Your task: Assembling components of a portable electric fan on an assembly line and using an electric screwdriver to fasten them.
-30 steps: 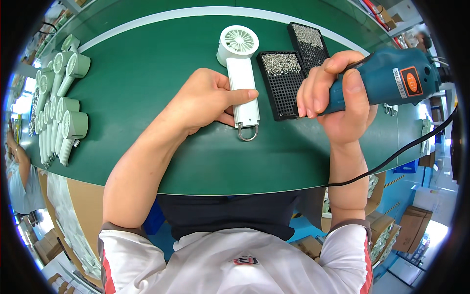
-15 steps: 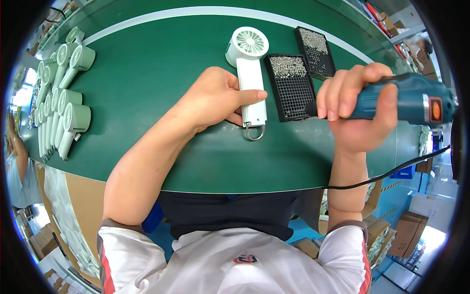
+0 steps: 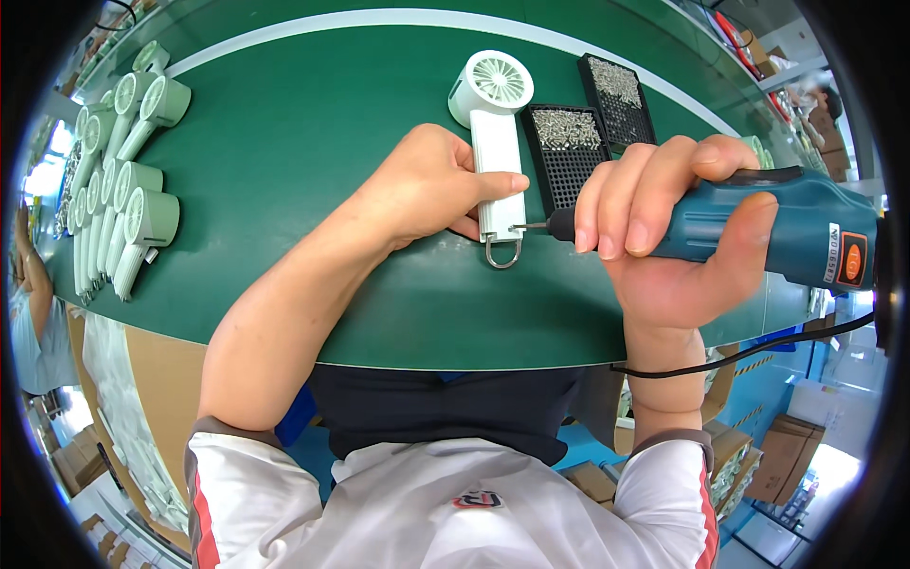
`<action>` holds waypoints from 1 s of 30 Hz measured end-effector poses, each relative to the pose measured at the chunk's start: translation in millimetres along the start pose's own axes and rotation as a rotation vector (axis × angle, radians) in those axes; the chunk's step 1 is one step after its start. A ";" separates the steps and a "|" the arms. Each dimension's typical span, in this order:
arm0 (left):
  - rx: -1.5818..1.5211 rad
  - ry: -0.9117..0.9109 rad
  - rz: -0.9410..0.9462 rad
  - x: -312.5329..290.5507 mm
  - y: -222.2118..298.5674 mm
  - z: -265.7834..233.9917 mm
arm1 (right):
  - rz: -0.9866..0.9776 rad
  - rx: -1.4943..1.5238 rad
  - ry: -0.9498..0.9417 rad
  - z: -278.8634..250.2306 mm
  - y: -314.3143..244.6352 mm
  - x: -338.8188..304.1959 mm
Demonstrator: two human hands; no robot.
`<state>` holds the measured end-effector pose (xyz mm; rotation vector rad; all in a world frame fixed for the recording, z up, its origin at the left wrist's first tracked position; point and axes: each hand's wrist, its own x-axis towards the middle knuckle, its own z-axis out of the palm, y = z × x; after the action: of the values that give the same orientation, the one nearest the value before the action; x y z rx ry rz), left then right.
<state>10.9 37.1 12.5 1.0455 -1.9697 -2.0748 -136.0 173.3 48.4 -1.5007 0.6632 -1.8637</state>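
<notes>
A white handheld fan (image 3: 496, 142) lies on the green table, its round grille head at the far end and a metal loop at the near end. My left hand (image 3: 438, 182) is closed around its handle, the thumb across the top. My right hand (image 3: 664, 213) grips a teal electric screwdriver (image 3: 806, 228), held sideways. Its thin bit points left and meets the handle's lower end, just above the loop. Whether a screw sits at the tip is too small to tell. Beside the fan, a black screw tray (image 3: 569, 152) with many small silver screws is partly covered by my right hand.
A second black screw tray (image 3: 618, 95) stands farther back. Several pale green and white fans (image 3: 142, 218) are grouped at the table's left. The screwdriver's black cord (image 3: 749, 360) hangs along the near right edge. Another person's arm (image 3: 33, 275) shows at the far left.
My right hand has brought the screwdriver left and slightly nearer, from the screw tray to the fan's lower end. The left hand still holds the fan, little moved.
</notes>
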 end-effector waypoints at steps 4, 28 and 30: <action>0.003 -0.002 0.002 0.1 1.1 0.1 | 0.007 -0.023 0.026 1.5 0.6 -1.1; 0.044 0.052 0.030 -5.8 3.5 3.2 | 0.157 -0.190 0.093 23.9 9.0 3.8; 0.042 0.060 0.020 -4.8 2.5 1.9 | 0.138 -0.190 0.074 25.9 12.3 2.9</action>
<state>12.6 40.7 16.6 1.0774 -1.9956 -1.9764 -109.1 163.2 47.0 -1.4676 0.9782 -1.7990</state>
